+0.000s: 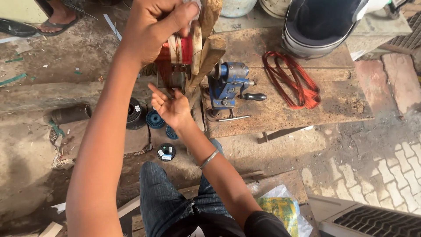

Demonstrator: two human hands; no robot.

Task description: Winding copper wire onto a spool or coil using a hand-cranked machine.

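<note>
The coil of red copper wire (177,49) is sitting on a wooden winding former, raised above the counter (333,109) beside a blue hand-cranked winder (228,85). The left hand (151,26) is gripping the coil from above, fingers pressed together around it. The right hand (173,107) is hovering just below, palm up, fingers loosely spread and holding nothing. The counter is a worn wooden plank standing on dusty, littered ground, with paving bricks lying at the right. One loose hank of red wire (294,83) is lying on the counter. A helmet (322,26) is being cut off by the top edge. Four spools (154,118) are lying below, partly hidden behind the arms.
</note>
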